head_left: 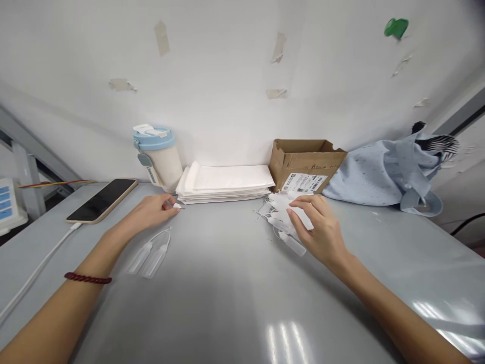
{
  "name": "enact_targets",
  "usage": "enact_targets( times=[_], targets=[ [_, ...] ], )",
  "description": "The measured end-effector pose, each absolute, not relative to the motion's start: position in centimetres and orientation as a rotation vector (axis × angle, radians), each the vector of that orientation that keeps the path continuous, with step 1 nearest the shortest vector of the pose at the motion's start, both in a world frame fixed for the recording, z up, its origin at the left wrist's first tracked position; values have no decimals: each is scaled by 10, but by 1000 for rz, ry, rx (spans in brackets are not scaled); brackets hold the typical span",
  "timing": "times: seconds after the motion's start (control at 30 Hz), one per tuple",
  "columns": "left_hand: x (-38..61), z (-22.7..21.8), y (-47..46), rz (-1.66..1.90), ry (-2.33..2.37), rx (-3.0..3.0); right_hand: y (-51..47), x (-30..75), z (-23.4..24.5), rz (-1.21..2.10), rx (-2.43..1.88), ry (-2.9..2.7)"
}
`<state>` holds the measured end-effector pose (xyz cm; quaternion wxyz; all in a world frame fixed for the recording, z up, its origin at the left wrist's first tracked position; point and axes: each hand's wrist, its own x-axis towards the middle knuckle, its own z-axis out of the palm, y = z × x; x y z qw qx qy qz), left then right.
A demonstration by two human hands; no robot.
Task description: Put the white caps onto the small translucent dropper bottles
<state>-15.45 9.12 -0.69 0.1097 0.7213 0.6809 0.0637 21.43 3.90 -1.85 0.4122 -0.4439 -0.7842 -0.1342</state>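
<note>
My left hand (153, 210) is at the left, just in front of a cup, its fingers pinched on a small white piece with a thin tip (177, 206). Below it two small translucent squeeze bottles (155, 261) lie side by side, thin white strips reaching from their necks. My right hand (320, 227) hovers over or beside a loose heap of similar bottles (278, 222), thumb and fingers apart with nothing seen between them. One bottle (292, 243) of the heap lies nearest me, left of the right wrist. Part of the heap is hidden behind the right hand.
Along the wall stand the blue-lidded cup (166, 162), a stack of white padded envelopes (231, 179), an open cardboard box (303, 162) and a light blue cloth bag (379, 174). A phone (104, 199) with a white cable (41, 273) lies at the left.
</note>
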Motion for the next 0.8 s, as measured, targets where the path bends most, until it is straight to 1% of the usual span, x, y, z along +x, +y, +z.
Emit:
enact_targets(
  times=[0.23, 0.4, 0.5, 0.57, 0.67, 0.8],
  targets=[
    [-159, -9, 86, 280, 1945, 2133, 30, 201, -22, -316, -1061, -2018],
    [-161, -10, 84, 316, 1959, 2142, 10, 161, -25, 10, -977, -2213],
    [-158, -7, 81, 354, 1972, 2153, 0, 121, -22, 249, -952, -2400],
    [-155, -3, 79, 379, 1982, 2164, -3, 90, -20, 341, -962, -2478],
    [-150, 3, 75, 419, 2014, 2173, -3, 45, -21, 333, -918, -2539],
    [-149, 5, 73, 469, 2052, 2169, -1, 2, -25, 337, -1038, -2520]
  ],
)
